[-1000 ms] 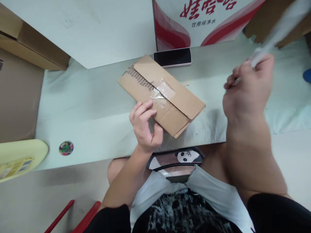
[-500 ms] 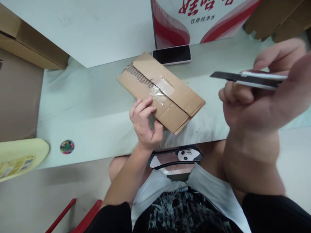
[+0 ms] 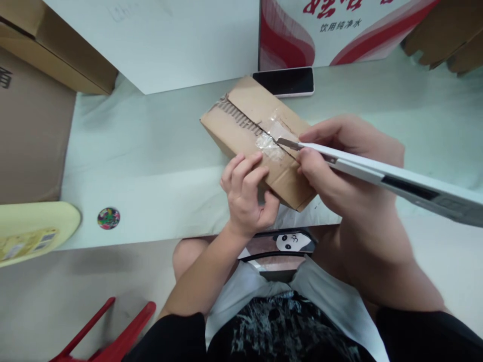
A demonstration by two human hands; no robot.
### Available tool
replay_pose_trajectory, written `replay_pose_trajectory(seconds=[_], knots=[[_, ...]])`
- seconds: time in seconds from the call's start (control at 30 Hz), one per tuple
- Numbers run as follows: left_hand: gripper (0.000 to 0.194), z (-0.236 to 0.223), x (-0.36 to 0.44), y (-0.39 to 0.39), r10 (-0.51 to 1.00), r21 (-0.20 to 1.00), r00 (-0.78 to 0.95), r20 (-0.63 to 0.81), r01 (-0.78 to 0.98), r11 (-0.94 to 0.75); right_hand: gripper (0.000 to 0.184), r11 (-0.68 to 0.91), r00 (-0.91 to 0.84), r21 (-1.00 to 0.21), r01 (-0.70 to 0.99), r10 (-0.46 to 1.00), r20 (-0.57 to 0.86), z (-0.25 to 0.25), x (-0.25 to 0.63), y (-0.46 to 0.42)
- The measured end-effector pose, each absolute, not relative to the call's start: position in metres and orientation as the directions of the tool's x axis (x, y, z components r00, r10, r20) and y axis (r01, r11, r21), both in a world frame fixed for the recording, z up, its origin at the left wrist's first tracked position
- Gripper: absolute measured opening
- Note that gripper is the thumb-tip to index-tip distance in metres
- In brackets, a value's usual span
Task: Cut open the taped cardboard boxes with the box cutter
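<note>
The cardboard box (image 3: 247,140) sits slantwise on the cloth-covered tabletop (image 3: 151,156), in front of the person, its flaps meeting along a central seam crossed by clear tape (image 3: 269,149). The left hand (image 3: 245,196) lays curled fingertips on the box's near-left upper edge, its thumb at the side; whether that grip really clamps the cardboard, I cannot tell. The right hand (image 3: 350,176) has its grip closed around a white utility knife (image 3: 362,169), the blade pointing left with its tip at the seam beside the tape. A phone (image 3: 289,82) lies just behind the box, and a round colourful disc (image 3: 108,218) lies well apart to the left.
</note>
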State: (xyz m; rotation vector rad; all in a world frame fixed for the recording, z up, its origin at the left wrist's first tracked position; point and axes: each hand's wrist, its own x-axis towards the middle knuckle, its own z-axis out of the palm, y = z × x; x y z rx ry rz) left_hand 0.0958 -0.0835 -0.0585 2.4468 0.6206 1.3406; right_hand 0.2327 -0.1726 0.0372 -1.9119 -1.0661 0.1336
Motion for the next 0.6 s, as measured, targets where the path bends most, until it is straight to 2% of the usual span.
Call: replay_pose_trajectory(seconds=[0.1,0.37,0.6], knots=[[0.039,-0.058,0.096,-0.084,0.505,0.451,0.48,0.718,0.233,-0.862,0.013,-0.263,0.619,-0.703,0.66,0.721,0.312,0.031,0.232,-0.169],[0.039,-0.059,0.097,-0.085,0.522,0.502,0.463,0.716,0.178,-0.846,0.019,-0.216,0.515,-0.609,0.763,0.773,0.371,0.024,0.238,-0.167],[0.039,-0.058,0.097,-0.085,0.53,0.515,0.462,0.711,0.171,-0.84,0.012,-0.241,0.495,-0.568,0.787,0.795,0.349,0.024,0.239,-0.164]])
